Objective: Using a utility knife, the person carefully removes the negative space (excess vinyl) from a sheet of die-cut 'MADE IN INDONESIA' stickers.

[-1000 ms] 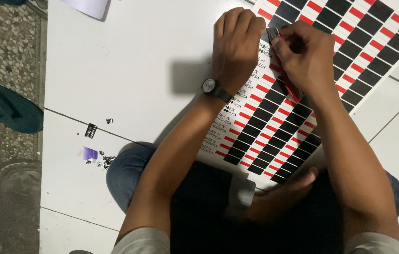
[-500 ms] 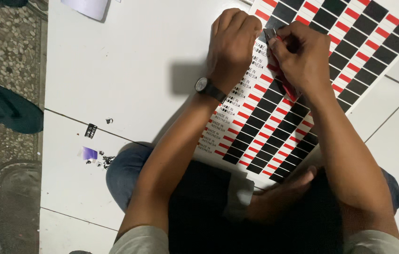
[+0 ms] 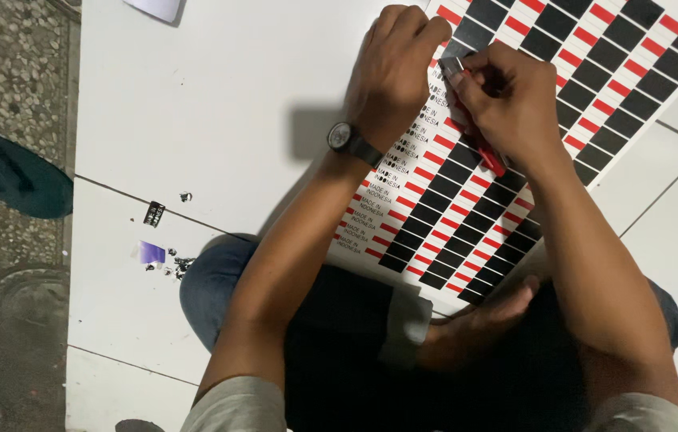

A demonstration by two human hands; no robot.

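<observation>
Near the top centre of the frame, a large sheet of labels printed with rows of black and red rectangles is spread on the white tiled floor, running from the upper right down toward the lap. The left hand is pressed on the sheet's upper left edge, fingers curled and closed against the paper; a dark wristwatch is worn on its wrist. Just beside it to the right, the right hand is clenched around a red cutter, whose tip is set on the sheet between the two hands. Crossed legs in dark trousers and a bare foot are seen at the bottom. At the left, small paper scraps lie on the tiles, and a dark sandal rests on the pebbled ground.
</observation>
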